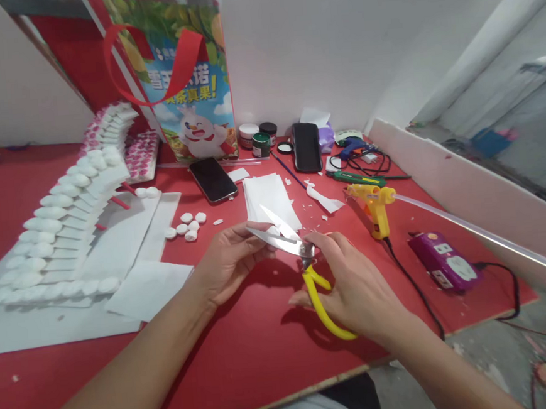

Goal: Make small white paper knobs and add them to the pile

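My right hand [354, 280] is closed on a pair of scissors [318, 292] with yellow handles. Their blades are parted and point up and to the left. Between the blades is a small white piece [273, 231], pinched by the fingertips of my left hand [232, 258]; it looks like a wad of white paper. Just beyond the blades lies a stack of white paper sheets [270, 195]. Several small round white pads [193, 226] sit on the red table [237, 346] to the left of my left hand.
A curved structure edged with white pads [51, 214] stands at left. A yellow glue gun [372, 203] and a purple power socket [448, 263] with cords lie at right. Behind are two phones [214, 179], paint jars [261, 145] and a large printed bag [192, 78].
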The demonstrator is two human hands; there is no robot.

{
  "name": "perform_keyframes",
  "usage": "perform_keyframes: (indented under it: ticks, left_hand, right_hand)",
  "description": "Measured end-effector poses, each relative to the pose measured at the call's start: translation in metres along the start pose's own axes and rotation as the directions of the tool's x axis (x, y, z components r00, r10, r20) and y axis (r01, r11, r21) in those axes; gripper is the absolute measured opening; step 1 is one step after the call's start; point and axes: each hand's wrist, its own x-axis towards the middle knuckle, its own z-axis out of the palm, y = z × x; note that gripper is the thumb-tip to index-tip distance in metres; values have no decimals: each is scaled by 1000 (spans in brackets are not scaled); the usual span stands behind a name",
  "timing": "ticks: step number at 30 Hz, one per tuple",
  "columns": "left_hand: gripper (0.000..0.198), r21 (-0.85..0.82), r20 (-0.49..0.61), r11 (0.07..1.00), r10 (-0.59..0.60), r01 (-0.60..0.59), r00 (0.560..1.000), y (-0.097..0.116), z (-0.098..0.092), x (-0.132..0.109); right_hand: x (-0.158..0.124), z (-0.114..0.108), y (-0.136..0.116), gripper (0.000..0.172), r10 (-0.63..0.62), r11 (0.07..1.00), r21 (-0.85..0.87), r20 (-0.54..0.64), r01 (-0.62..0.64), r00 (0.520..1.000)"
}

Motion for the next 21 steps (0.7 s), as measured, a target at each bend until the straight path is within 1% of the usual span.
perform_keyframes:
  ticks: [4, 10, 12, 16, 21]
  left_hand:
    - [22, 8, 43, 1000, -1, 1, 999, 0, -3, 0]
    - [20, 21, 53, 1000, 4, -5, 999, 3, 2, 0]
    - [23, 24, 40, 1000, 6, -7, 999, 4, 2, -1]
    - [23, 27, 28, 999, 24, -25, 999, 4, -1, -1]
    - [25, 24, 34, 1000, 9, -10, 999, 4, -2, 1]
  right_hand:
    - [-1, 1, 2, 75, -32, 999, -27, -16, 32, 999]
    - [-2, 0, 3, 55, -74, 997, -35, -56, 72, 996]
    - [-2, 1, 3, 57, -86, 995, -59, -72, 82, 994]
    - [0, 2, 1, 69, -83, 991, -113, -97, 72, 992]
    - [2, 4, 2, 68, -93, 990, -119, -105, 81, 990]
